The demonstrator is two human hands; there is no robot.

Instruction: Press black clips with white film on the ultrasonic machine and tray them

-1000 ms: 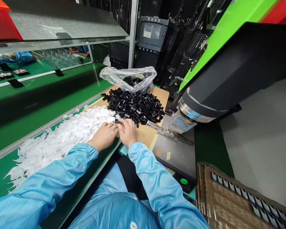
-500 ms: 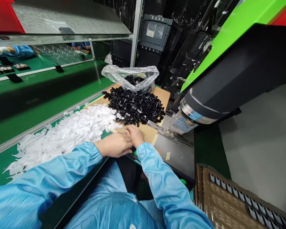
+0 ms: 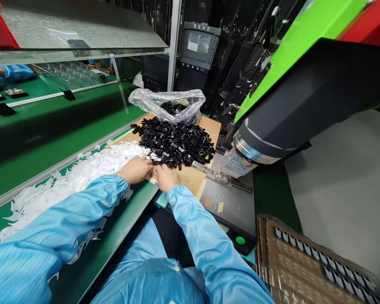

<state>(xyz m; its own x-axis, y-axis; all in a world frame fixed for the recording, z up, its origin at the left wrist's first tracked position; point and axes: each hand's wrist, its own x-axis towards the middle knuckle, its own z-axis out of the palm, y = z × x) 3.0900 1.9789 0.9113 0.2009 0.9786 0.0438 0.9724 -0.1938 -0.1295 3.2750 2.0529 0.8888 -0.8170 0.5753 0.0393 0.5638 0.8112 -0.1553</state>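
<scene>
The left hand (image 3: 135,169) and right hand (image 3: 166,177) meet fingertip to fingertip between the white pieces (image 3: 91,169) and black clips (image 3: 174,141) (whether they grip anything, I cannot tell).

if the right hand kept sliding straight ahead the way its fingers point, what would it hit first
Most likely the pile of small black parts on the cardboard sheet: the right hand points up the bench toward its near edge. Depth is hard to judge, so the gap is unclear.
</scene>
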